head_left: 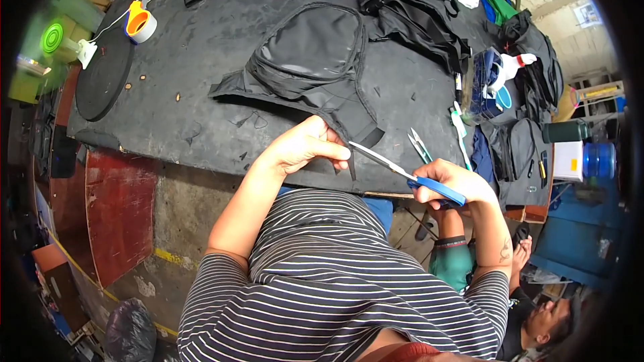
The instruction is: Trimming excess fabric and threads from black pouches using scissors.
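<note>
A black fabric bag panel (308, 43) with a raised, piped pocket lies on the dark worktable (201, 33) in front of me. My left hand (305, 146) pinches the panel's near edge between thumb and fingers, where a narrow black strip hangs down. In my right hand (446, 184) is a pair of scissors (437, 191) with blue handles. Their blades point left, with the tips beside my left thumb at the fabric edge. Whether the tips touch the cloth I cannot tell.
Black bags and straps (409, 7) pile up along the far side. Small snips (420, 145) and a toothbrush-like tool (460, 127) lie to the right. A roll of tape (141, 25) sits at far left. A person (547, 325) sits low at right.
</note>
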A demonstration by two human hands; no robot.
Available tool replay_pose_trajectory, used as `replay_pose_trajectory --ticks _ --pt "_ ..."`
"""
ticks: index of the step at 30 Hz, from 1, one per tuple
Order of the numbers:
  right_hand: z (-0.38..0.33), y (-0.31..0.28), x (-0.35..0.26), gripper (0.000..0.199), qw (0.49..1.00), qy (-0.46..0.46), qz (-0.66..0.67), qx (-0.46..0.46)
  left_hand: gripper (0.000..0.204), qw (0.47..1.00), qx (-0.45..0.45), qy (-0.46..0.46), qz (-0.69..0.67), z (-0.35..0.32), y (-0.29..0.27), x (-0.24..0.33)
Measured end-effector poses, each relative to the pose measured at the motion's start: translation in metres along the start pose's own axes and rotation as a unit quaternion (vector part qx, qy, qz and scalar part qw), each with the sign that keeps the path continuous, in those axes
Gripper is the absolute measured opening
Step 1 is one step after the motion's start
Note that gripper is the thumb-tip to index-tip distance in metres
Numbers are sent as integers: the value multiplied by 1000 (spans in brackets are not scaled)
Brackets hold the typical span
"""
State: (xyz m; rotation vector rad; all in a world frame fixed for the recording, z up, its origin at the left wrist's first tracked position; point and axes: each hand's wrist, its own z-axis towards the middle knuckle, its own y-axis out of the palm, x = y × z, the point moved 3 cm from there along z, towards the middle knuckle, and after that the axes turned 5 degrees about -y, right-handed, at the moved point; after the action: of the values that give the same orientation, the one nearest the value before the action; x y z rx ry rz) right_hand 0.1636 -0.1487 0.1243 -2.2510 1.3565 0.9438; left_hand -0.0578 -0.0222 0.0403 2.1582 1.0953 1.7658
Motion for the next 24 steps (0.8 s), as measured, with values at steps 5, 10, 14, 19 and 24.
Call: replay_pose_trajectory --ticks 5,10,14,19,24 --pt "11 1 -13 40 999 -14 -37 0 18 1000 9 0 -24 0 2 -2" --pt "20 -4 -12 41 999 -33 -18 -30 18 999 6 8 -33 1 0 -5" --pt "23 -5 -13 42 999 -35 -25 -30 19 998 10 16 -52 1 -1 -4" --pt "24 -5 -16 44 995 -35 -94 3 19 998 21 20 -63 0 -2 -7" --pt "24 -1 -16 42 992 -32 -117 20 21 997 27 46 -55 3 2 -6"
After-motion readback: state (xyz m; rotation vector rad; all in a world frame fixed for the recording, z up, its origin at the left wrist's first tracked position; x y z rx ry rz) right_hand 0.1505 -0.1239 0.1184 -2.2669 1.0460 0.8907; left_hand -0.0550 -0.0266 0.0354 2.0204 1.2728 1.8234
